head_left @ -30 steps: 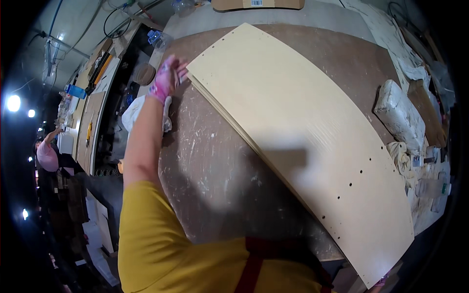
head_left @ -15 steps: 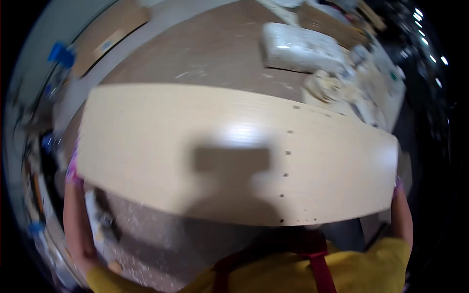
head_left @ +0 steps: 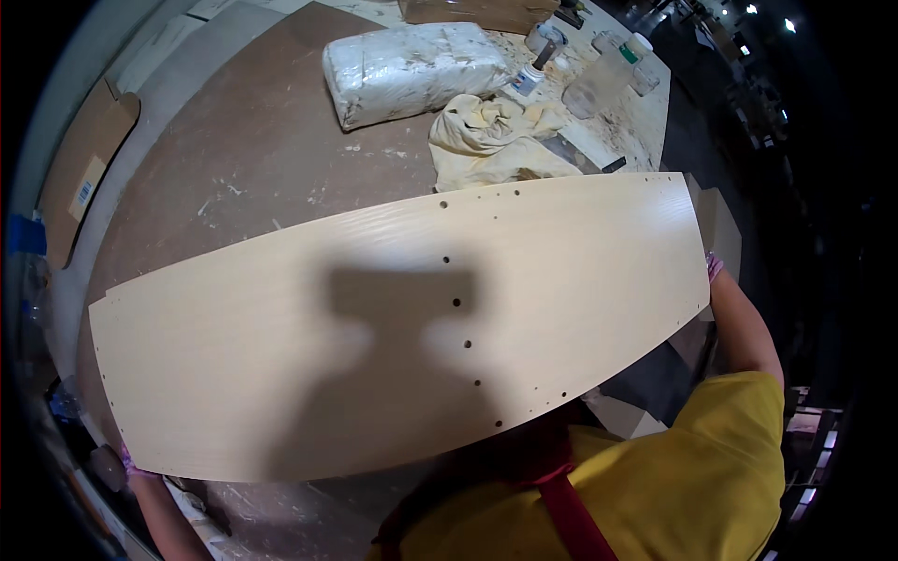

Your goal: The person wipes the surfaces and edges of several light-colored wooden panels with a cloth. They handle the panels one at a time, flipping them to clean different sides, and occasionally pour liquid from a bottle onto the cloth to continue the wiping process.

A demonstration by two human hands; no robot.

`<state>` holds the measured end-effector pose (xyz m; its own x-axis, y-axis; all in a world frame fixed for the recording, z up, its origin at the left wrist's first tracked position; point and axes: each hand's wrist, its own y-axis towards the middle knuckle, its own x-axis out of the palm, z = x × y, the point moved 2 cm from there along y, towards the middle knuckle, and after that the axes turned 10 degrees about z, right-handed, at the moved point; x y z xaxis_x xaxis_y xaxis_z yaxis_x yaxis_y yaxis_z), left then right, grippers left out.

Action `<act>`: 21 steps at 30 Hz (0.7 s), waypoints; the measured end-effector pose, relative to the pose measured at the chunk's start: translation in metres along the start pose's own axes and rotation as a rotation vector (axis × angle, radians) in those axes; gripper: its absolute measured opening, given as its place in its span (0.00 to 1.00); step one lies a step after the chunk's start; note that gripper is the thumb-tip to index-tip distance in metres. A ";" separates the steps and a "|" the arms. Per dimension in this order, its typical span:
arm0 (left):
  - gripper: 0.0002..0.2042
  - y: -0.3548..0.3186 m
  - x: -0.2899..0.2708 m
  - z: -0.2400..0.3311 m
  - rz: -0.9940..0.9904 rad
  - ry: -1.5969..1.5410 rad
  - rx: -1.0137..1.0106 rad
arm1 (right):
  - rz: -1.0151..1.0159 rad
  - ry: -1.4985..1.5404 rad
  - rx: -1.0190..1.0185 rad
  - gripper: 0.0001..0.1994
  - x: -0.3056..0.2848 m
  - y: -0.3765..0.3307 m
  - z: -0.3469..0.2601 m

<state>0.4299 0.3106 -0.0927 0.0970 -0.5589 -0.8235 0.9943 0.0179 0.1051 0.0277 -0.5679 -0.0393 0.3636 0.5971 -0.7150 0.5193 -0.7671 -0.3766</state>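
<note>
A long, light wooden panel (head_left: 599, 271) spans most of the view between my hands, its right end farther from me than its left. Small dark holes run in a line across it, with more near its edges. At the panel's lower left corner, my left hand (head_left: 129, 460), in a pink patterned glove, grips the end. My right hand (head_left: 714, 266), gloved alike, holds the right end. Most fingers of both hands are hidden behind the board. A shadow falls over the panel's middle.
Beyond the panel, a brown worktop (head_left: 271, 140) carries a plastic-wrapped white bundle (head_left: 412, 75), a crumpled cream cloth (head_left: 486, 140) and a clear bottle (head_left: 599, 84). A cardboard box (head_left: 482, 11) stands at the back. Flat cardboard (head_left: 89, 168) lies at the far left.
The panel has turned in view: its left end is nearer me and its right end farther away. My view has shifted right. Both hands keep hold of the ends.
</note>
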 end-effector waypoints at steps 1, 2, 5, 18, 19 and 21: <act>0.29 -0.004 -0.002 -0.001 0.004 0.000 -0.009 | 0.000 0.006 -0.002 0.17 0.000 0.000 0.002; 0.28 -0.011 -0.007 -0.002 0.008 -0.002 -0.021 | -0.002 0.004 -0.007 0.17 0.000 0.001 0.003; 0.28 -0.027 -0.017 -0.006 0.021 -0.009 -0.059 | -0.004 0.001 -0.027 0.17 0.000 0.005 0.006; 0.27 -0.180 -0.053 -0.006 0.124 -0.119 -0.257 | -0.062 -0.190 -0.255 0.17 0.008 0.040 -0.016; 0.27 -0.207 -0.057 0.001 0.148 -0.120 -0.284 | -0.078 -0.211 -0.316 0.17 0.017 0.047 -0.024; 0.27 -0.245 -0.051 0.015 0.169 -0.155 -0.319 | -0.066 -0.232 -0.408 0.17 0.017 0.053 -0.032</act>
<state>0.1803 0.3226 -0.0680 0.2771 -0.6440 -0.7131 0.9310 0.3635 0.0335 0.0859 -0.5912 -0.0529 0.1612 0.5375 -0.8277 0.8136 -0.5471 -0.1968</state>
